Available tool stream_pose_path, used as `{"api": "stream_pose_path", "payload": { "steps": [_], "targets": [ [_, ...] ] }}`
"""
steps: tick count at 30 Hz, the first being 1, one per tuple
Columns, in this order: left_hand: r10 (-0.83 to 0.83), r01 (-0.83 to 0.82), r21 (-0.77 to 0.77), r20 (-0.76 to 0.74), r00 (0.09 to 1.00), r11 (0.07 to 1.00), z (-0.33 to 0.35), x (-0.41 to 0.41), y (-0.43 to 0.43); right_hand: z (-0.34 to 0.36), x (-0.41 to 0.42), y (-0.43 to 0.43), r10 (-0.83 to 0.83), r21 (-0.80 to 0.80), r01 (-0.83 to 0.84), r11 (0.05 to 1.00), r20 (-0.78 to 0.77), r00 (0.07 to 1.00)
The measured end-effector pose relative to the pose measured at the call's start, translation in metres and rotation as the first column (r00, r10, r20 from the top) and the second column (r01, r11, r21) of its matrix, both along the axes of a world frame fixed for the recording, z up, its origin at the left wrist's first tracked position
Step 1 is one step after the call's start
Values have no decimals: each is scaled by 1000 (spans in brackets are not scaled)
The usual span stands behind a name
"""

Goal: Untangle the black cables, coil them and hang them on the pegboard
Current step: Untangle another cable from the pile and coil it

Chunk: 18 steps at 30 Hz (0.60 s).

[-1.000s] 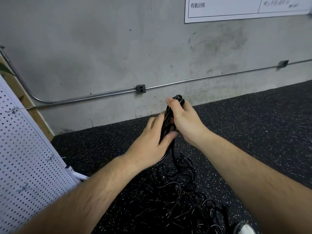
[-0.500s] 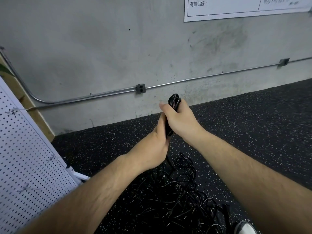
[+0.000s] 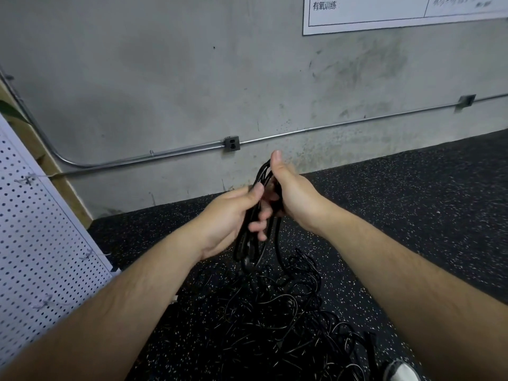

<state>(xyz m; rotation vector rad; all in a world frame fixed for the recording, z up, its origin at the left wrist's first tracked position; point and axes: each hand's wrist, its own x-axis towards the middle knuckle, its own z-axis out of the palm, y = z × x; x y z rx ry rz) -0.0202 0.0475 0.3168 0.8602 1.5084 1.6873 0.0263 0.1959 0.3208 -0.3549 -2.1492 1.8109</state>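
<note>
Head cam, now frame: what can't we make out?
Coiled cable: head view, middle hidden by the left hand and right hand.
Cable pile: head view, cut off by the bottom edge; strands uncountable.
Pegboard: cut off by the left edge.
Wall sign: cut off by the top edge, handwriting blurred.

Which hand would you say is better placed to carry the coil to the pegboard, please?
Left, probably: the left hand grips the coil, and the pegboard stands on its side; the right hand would reach across.

Metal conduit [image 3: 343, 125] with an outlet box [image 3: 231, 143] crosses the concrete wall [image 3: 165, 78]; white poster [image 3: 384, 20] above.
</note>
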Motion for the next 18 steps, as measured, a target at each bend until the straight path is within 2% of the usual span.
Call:
{"api": "stream_pose_path", "payload": {
  "steps": [3, 5, 7, 9, 11, 13, 15, 18],
  "targets": [
    [89, -86, 23, -150, 985, 996, -3, -6, 2, -3, 1, 3, 13, 19, -12, 1000, -51, 999],
    [126, -120, 41, -216, 968, 992, -2, -9, 2, -6, 2, 3, 51, -45, -53, 998, -48, 998],
    [153, -138, 77, -236, 960, 987, 2, -10, 1, -14, 1, 3, 127, -111, -132, 985, -49, 991],
    [185, -158, 137, -210, 960, 978, 10, -13, -1, -24, 6, 0, 214, -111, -216, 970, -32, 976],
    [241, -206, 189, -190, 952, 960, 18, -18, -5, -39, 13, -6, 323, -64, -319, 945, 66, 944],
    [293, -251, 216, -187, 938, 943, 24, -27, -11, -56, 19, -9, 413, 54, -437, 898, 244, 878],
    [333, -289, 233, -179, 926, 928, 27, -35, -19, -73, 20, -9, 422, 177, -514, 839, 386, 821],
    [382, -341, 248, -139, 914, 907, 33, -42, -30, -93, 19, -10, 373, 335, -573, 748, 502, 780]
  ]
}}
